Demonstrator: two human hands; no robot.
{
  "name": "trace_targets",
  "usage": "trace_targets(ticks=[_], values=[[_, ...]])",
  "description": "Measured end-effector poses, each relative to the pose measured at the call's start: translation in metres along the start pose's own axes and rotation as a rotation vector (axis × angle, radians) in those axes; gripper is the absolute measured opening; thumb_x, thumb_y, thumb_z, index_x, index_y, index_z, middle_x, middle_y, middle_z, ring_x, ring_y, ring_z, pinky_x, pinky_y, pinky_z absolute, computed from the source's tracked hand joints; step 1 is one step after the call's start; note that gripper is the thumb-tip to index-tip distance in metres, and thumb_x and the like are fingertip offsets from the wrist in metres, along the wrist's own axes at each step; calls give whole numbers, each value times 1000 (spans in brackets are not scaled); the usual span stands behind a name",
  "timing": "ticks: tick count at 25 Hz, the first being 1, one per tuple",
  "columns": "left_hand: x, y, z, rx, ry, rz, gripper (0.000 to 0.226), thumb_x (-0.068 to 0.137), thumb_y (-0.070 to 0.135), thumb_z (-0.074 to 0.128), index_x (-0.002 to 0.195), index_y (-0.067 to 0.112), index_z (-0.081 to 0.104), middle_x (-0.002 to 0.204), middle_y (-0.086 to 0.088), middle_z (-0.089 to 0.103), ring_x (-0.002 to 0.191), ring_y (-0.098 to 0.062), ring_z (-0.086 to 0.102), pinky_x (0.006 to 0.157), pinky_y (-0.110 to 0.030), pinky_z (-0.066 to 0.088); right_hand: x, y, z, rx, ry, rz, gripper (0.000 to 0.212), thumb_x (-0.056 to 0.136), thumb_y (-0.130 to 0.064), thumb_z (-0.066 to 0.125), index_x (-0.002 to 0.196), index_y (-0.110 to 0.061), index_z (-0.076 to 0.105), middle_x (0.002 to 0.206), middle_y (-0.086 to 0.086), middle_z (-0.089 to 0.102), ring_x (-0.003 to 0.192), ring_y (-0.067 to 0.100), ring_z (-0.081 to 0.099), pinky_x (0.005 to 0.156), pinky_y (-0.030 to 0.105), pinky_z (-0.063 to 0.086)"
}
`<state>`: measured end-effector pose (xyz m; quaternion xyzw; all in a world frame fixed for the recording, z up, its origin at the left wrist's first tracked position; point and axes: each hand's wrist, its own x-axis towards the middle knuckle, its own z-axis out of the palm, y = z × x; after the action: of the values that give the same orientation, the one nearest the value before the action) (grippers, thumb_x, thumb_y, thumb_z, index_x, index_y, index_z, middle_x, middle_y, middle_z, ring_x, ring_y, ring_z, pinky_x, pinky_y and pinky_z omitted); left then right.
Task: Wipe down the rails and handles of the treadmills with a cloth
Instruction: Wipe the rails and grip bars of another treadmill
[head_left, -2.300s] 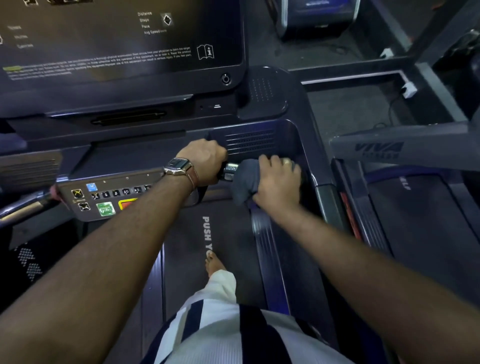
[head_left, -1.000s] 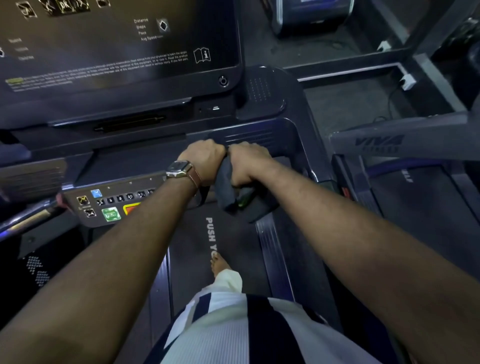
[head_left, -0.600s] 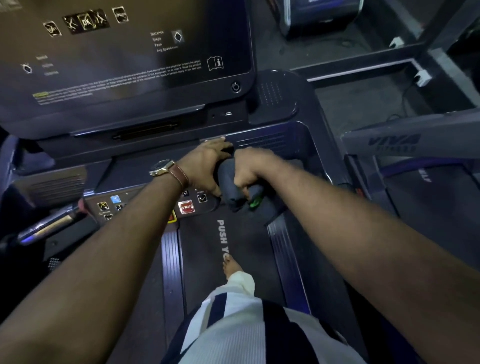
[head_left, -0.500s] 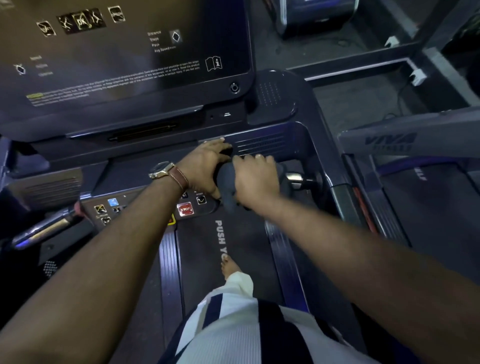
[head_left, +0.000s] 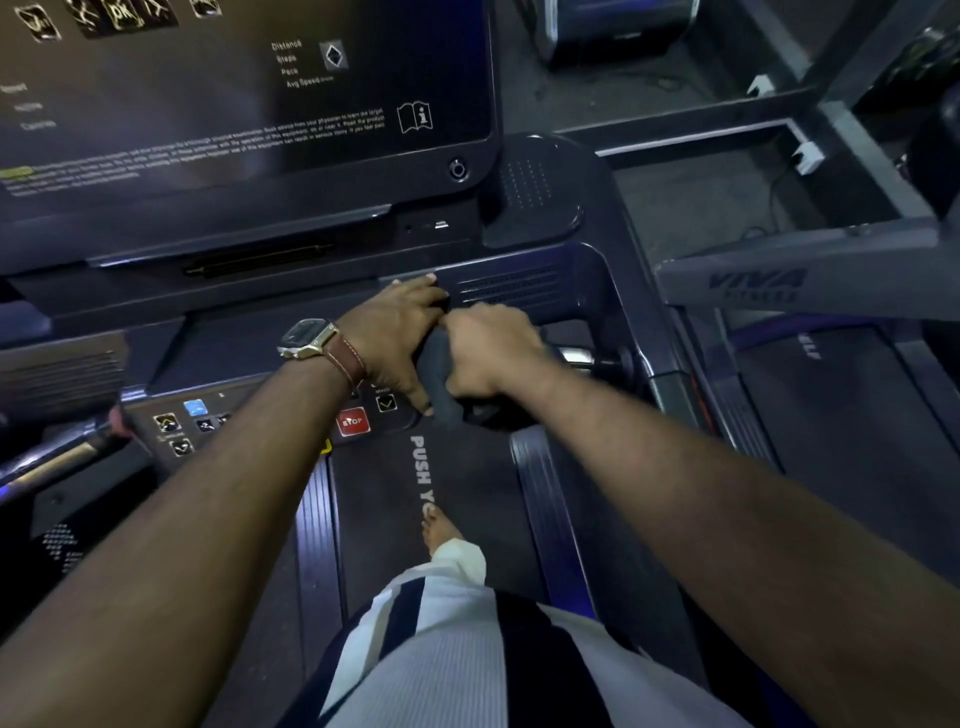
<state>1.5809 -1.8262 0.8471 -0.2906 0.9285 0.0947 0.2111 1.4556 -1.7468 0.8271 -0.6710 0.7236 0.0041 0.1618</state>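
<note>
step: wiping front handle | right hand (head_left: 488, 348) fingers curled round dark cloth (head_left: 441, 374), wrapping it on the handle (head_left: 576, 356) to rub all sides | left hand (head_left: 395, 332) fingers spread flat on console edge (head_left: 519, 286), likely bracing | steel end bare

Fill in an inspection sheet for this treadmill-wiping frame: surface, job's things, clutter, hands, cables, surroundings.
Surface: treadmill belt printed "PUSH", bare foot on it.
Job's things: dark cloth wrapped on the front handle, whose metal end shows.
Clutter: nothing seen.
Hands: right hand grips the cloth; left hand, with wristwatch, rests flat-fingered on the console.
Cables: a thin cable on the floor by a white plug.
Surroundings: red STOP button; neighbouring treadmill at right.
</note>
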Motion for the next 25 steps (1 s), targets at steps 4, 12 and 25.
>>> trace_targets(ticks=[4, 12, 25], values=[[-2, 22, 6, 243, 110, -73, 77, 75, 60, 66, 135, 13, 54, 154, -9, 34, 149, -27, 14, 121, -44, 10, -34, 65, 15, -147, 61, 91, 49, 58, -34, 76, 101, -25, 55, 97, 0, 65, 93, 28, 64, 76, 38, 48], [-55, 104, 110, -280, 627, -236, 98, 60, 5, 62, 148, -9, 24, 159, -23, 19, 149, -35, 14, 120, -49, 15, -41, 22, 53, -118, 388, -2, 76, 56, -32, 65, 129, -14, 55, 116, 8, 61, 101, 31, 57, 94, 46, 40], [-30, 117, 101, -2457, 483, -328, 55, 47, -12, 40, 87, 15, 68, 82, -6, 64, 82, -20, 61, 80, -36, 45, -32, 29, 34, 207, 502, -87, 44, 69, -44, 57, 100, -17, 74, 85, 3, 71, 79, 31, 66, 69, 38, 48]])
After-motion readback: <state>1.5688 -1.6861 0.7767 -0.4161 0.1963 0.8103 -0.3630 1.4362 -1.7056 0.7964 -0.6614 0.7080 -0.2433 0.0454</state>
